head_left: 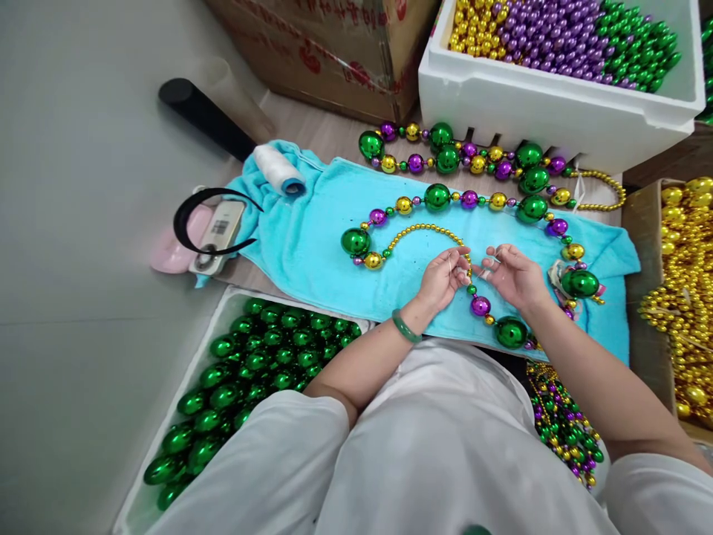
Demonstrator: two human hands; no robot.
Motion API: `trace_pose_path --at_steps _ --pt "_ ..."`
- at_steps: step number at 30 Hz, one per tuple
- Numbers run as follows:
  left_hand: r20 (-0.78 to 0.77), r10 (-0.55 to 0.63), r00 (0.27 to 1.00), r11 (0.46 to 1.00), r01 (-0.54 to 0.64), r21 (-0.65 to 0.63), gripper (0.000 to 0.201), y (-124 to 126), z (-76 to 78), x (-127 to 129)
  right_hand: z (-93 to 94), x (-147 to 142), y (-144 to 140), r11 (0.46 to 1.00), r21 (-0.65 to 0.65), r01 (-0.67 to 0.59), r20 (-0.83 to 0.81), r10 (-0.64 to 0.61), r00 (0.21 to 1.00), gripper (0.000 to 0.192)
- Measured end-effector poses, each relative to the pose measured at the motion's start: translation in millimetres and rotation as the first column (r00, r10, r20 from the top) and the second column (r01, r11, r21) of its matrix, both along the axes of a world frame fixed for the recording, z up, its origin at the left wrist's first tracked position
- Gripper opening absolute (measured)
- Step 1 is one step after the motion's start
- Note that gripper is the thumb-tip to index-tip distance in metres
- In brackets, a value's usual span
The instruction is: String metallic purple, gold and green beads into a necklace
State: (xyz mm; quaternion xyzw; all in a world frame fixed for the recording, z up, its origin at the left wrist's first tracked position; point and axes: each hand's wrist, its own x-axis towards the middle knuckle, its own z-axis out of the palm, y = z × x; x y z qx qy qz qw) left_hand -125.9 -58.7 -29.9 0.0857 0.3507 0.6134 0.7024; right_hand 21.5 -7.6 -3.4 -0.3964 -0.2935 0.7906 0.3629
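A bead necklace (437, 197) of large green, purple and gold beads curves over a turquoise towel (317, 223). Its run of small gold beads passes between my two hands. My left hand (443, 279), with a green bangle on the wrist, has its fingers closed on a thin white thread beside the gold beads. Opposite it, my right hand (512, 275) pinches thread too, thumb and fingertips together. Just below the hands lie a purple bead (480, 305) and a big green bead (510, 332) of the strand.
A finished-looking necklace (447, 158) lies behind the towel. White boxes hold loose beads (557, 37) and green balls (256, 360). Gold beads (691, 297) fill a carton at right. A thread spool (278, 169), black headband (183, 223) and brown carton (334, 52) stand at left and back.
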Motion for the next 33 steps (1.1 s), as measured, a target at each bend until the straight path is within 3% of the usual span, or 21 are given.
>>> trace_pose_path --at_steps 3,9,16,26,33 --pt "-0.003 -0.004 1.000 1.000 0.004 -0.014 0.018 0 0.8 1 -2.0 -3 -3 0.999 -0.003 0.049 -0.039 -0.049 0.998 0.027" --pt "-0.003 -0.012 1.000 1.000 0.012 0.011 0.015 0 0.2 2 -4.4 -5 -4 0.999 0.028 0.045 0.061 -0.047 0.997 0.026" --pt "-0.028 -0.003 1.000 1.000 0.004 0.030 0.014 -1 -0.9 2 8.0 -13 -2 0.988 0.043 0.145 -0.062 -0.142 0.988 0.021" --pt "-0.022 -0.007 1.000 1.000 0.007 0.000 0.016 -1 -0.6 2 1.0 -15 -1 0.972 0.086 0.220 -0.024 -0.219 0.975 0.019" --pt "-0.039 -0.005 0.999 1.000 0.006 0.026 0.017 -1 -3.4 3 4.9 -16 -2 0.975 0.023 0.221 -0.039 -0.220 0.975 0.018"
